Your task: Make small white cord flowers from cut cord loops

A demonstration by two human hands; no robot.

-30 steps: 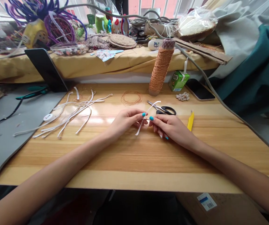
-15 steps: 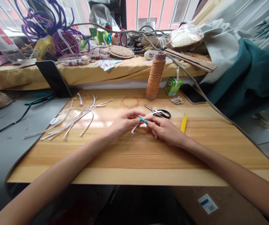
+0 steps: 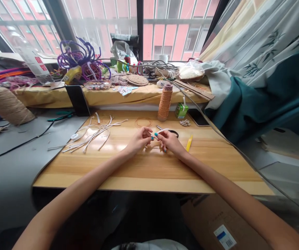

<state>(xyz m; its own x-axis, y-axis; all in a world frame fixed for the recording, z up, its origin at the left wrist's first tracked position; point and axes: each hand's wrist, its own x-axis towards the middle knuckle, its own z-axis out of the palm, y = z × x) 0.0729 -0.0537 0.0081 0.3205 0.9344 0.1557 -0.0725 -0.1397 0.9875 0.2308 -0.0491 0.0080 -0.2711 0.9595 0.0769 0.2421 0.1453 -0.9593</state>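
Over the middle of the wooden table (image 3: 149, 173), my left hand (image 3: 138, 139) and my right hand (image 3: 169, 140) meet fingertip to fingertip. Both pinch one short white strip (image 3: 161, 131), which curves up between them. Black-handled scissors (image 3: 170, 132) lie just behind my right hand, partly hidden by it. A yellow tool (image 3: 189, 143) rests to the right of that hand. Left of my hands, a loose pile of white strips (image 3: 94, 132) is spread on the table.
An orange cord spool (image 3: 164, 102), a green juice carton (image 3: 181, 110), a thin wire coil (image 3: 142, 122), small shells (image 3: 185, 122) and a phone (image 3: 198, 119) sit at the table's far side. Behind is a cluttered yellow-covered shelf (image 3: 107, 95). A cardboard box (image 3: 217, 225) stands below right.
The view has pulled back and tilted up, showing the window and curtain. My hands stay together on the white strip, whose free end has curled up and over.
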